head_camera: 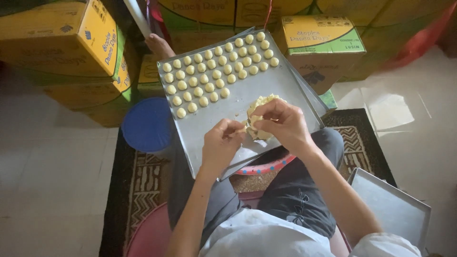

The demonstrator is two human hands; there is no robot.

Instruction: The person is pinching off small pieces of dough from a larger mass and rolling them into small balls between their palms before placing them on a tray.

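Both hands, L (221,143) & R (281,121), clamped on dough lump (261,105) over tray (281,88) w/ dough balls (216,71).

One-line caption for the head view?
Both hands, left hand and right hand, pinch a dough lump over a tray of dough balls.

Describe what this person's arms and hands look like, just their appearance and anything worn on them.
Both forearms are bare, with no gloves, watch or bracelet in view. The left hand and right hand show no rings that I can make out. White short sleeves of a shirt appear only near the bottom edge.
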